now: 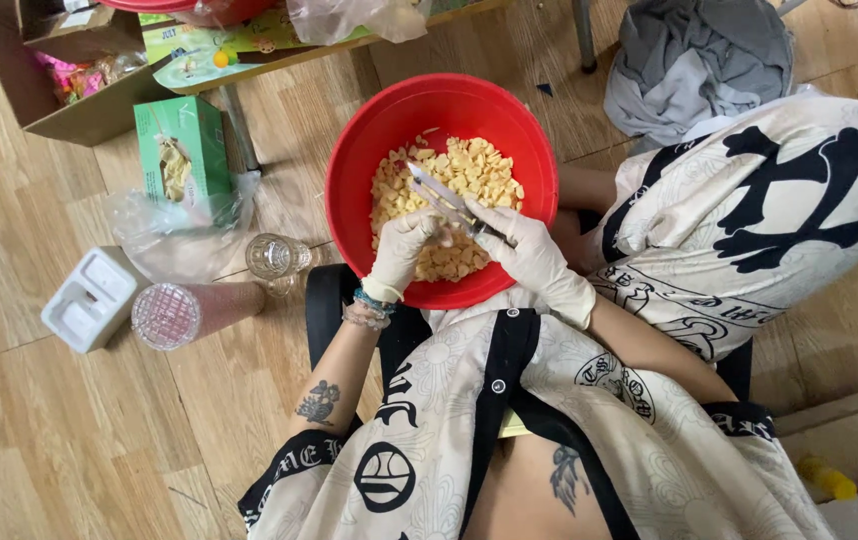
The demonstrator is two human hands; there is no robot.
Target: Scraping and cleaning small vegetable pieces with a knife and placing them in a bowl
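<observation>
Head view shows a red bowl (349, 170) of pale yellow pieces (459, 170) resting on the person's lap, above the wooden floor (39, 440). Over it, the gloved right hand (529, 255) grips a knife (444, 197), fingers closed on its handle, while the gloved left hand (404, 250) pinches one piece. A clear glass (274, 258) and a pink tumbler (194, 312) lie just left.

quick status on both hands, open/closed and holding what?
Left hand: gloved, closed on a small pale piece over the red bowl.
Right hand: gloved, closed on the metal tweezers, tips pointing over the pale pieces.
</observation>
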